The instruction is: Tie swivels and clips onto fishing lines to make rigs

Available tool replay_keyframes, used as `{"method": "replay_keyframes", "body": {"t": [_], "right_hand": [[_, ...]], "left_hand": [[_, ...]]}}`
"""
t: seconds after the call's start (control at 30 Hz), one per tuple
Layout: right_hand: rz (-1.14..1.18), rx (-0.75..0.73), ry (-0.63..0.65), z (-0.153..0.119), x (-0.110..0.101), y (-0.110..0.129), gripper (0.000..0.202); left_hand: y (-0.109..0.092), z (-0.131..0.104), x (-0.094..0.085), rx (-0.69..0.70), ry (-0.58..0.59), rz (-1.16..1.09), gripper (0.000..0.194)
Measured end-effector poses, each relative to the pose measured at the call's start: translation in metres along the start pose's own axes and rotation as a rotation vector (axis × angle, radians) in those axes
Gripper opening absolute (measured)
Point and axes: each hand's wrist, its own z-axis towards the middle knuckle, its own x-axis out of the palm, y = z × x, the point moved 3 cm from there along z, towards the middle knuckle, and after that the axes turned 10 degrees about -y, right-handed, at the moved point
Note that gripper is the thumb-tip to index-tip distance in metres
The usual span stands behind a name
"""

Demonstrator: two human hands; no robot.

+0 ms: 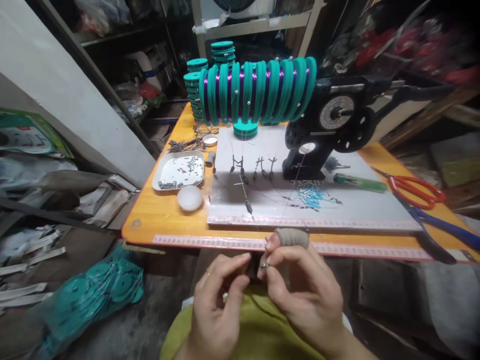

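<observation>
My right hand (309, 287) is above my lap, in front of the table edge. Its thumb and a finger pinch a small shiny metal piece (265, 265), too small to identify. Grey-beige wrapping (292, 237) covers one finger of this hand. Close by on the left, my left hand (221, 295) is half curled, with a gap between thumb and forefinger and nothing visible in it. Thin lines run from the row of teal spools (258, 92) with purple line. Dark weights (248, 206) hang or lie on these lines over the white board (225, 200).
A black hand-cranked machine (315, 125) stands behind the board. Red-handled scissors (416, 190), blue-handled pliers (446, 227) and a green-handled tool (360, 183) lie right. A white tray (159, 172) of small grey pieces and a white cup (189, 199) sit left.
</observation>
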Motion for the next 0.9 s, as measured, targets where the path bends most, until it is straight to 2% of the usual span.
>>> {"method": "replay_keyframes", "body": {"t": [0.07, 0.17, 0.5, 0.9], "right_hand": [[0.021, 0.056, -0.054, -0.001, -0.001, -0.002, 0.019], [0.06, 0.126, -0.116, 0.0, -0.001, -0.003, 0.016], [0.122, 0.197, -0.122, 0.0, 0.0, -0.005, 0.016], [0.094, 0.169, -0.116, 0.0, 0.0, -0.004, 0.016]], "left_hand": [[0.0, -0.006, 0.018, -0.163, 0.022, -0.163, 0.027], [0.003, -0.009, 0.03, -0.264, 0.033, -0.313, 0.026], [0.001, -0.008, 0.035, -0.293, -0.01, -0.404, 0.023], [-0.002, -0.005, 0.037, -0.314, -0.026, -0.466, 0.021]]}}
